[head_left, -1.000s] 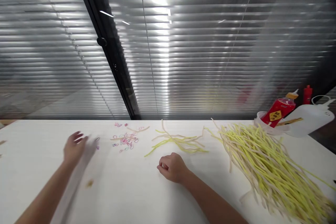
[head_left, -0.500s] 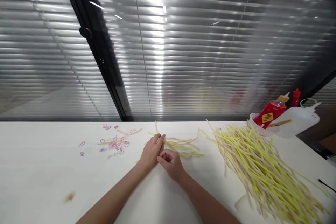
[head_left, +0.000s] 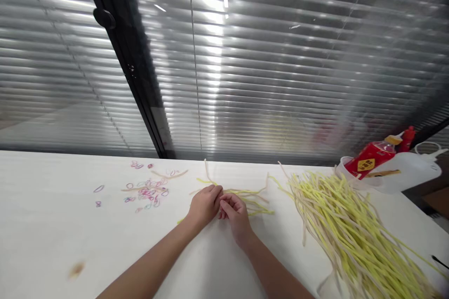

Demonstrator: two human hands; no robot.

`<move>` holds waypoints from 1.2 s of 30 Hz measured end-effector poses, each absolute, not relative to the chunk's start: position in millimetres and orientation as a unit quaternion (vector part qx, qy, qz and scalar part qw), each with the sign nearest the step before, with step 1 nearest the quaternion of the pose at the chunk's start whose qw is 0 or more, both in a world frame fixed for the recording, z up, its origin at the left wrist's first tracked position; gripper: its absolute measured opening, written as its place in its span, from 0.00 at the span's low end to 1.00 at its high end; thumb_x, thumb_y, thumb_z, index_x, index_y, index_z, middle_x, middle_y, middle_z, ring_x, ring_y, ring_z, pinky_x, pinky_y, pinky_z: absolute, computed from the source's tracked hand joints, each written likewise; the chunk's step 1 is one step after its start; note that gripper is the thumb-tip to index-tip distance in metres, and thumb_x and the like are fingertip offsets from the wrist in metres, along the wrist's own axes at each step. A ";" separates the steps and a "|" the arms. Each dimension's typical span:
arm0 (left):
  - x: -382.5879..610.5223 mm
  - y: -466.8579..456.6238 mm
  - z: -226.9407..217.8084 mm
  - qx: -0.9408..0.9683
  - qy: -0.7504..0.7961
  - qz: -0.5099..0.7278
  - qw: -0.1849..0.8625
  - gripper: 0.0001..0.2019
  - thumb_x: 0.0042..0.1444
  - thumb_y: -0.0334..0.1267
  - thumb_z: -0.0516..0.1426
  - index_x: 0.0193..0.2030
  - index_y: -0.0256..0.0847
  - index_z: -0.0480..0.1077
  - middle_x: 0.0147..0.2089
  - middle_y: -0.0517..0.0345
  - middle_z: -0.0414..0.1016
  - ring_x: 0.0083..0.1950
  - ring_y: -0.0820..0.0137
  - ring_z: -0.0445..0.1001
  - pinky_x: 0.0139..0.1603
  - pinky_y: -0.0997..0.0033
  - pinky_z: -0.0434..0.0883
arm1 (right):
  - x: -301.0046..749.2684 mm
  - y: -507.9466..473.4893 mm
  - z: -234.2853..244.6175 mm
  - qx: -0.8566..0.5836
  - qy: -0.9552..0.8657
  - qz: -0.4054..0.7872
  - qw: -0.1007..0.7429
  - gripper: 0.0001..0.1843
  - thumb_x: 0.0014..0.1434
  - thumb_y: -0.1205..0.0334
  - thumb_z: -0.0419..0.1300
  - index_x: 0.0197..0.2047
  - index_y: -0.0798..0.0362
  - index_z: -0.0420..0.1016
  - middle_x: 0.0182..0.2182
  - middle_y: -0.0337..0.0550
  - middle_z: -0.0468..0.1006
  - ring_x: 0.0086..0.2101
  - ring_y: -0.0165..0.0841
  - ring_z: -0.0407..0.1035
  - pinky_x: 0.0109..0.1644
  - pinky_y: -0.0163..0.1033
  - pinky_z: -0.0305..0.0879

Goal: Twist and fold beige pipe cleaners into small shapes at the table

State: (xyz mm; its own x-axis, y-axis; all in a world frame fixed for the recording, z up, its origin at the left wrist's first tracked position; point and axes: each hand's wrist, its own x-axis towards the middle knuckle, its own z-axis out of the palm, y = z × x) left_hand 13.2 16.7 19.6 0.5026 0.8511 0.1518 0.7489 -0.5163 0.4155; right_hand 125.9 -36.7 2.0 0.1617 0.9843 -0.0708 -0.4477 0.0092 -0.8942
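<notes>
A small bundle of yellow and beige strands [head_left: 250,195] lies on the white table [head_left: 52,224] just past my hands. My left hand [head_left: 204,205] rests at the bundle's left end, fingers closed together on the strands. My right hand [head_left: 235,215] sits right beside it with curled fingers that touch the left fingertips. What the right hand holds is hidden. A scatter of small coloured rubber bands [head_left: 147,193] lies to the left of both hands.
A large pile of the same yellow and beige strands [head_left: 354,231] covers the right side of the table. A red bottle [head_left: 368,159] and a white container [head_left: 412,172] stand at the back right. A brown stain [head_left: 76,269] marks the near left. Closed blinds back the table.
My left hand left the rubber bands and swept right to meet my right hand at the small bundle. The right hand edged forward to the strands. The view tilted a little.
</notes>
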 end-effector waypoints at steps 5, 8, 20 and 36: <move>12.7 16.9 17.2 0.844 0.464 0.228 0.145 0.11 0.62 0.39 0.45 0.43 0.44 0.67 0.38 0.56 0.75 0.37 0.68 0.73 0.34 0.72 0.63 | 129.5 -34.7 -0.7 -0.410 -0.256 0.588 0.648 0.11 0.48 0.59 0.65 0.35 0.53 0.72 0.22 0.31 0.68 0.19 0.22 0.61 0.28 0.33 0.64; 11.5 15.9 14.1 0.834 0.458 0.272 0.142 0.11 0.63 0.40 0.45 0.42 0.43 0.67 0.37 0.56 0.75 0.35 0.69 0.73 0.34 0.73 0.64 | 131.0 -33.6 0.5 -0.393 -0.219 0.601 0.661 0.14 0.47 0.61 0.67 0.37 0.52 0.72 0.23 0.30 0.68 0.19 0.21 0.61 0.29 0.34 0.65; 3.9 9.0 18.5 0.862 0.301 0.367 0.180 0.07 0.58 0.30 0.50 0.40 0.39 0.68 0.28 0.57 0.69 0.28 0.73 0.67 0.30 0.76 0.62 | 144.4 -35.0 6.1 -0.287 -0.120 0.658 0.686 0.11 0.50 0.58 0.66 0.37 0.51 0.73 0.19 0.30 0.66 0.20 0.23 0.60 0.29 0.35 0.63; 0.7 6.9 18.9 0.842 0.262 0.428 0.200 0.05 0.54 0.27 0.54 0.36 0.39 0.66 0.25 0.62 0.64 0.25 0.75 0.62 0.27 0.76 0.62 | 153.0 -32.6 17.0 -0.280 -0.058 0.688 0.667 0.15 0.55 0.49 0.59 0.43 0.48 0.70 0.21 0.28 0.60 0.18 0.21 0.53 0.26 0.34 0.60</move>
State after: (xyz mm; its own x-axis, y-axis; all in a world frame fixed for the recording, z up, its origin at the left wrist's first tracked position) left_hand 0.7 6.9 18.9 0.4972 0.6123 0.6148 0.2696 -0.7825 0.5613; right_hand 153.0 -32.6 17.0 0.0466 0.9502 -0.3081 -0.8853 -0.1036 -0.4533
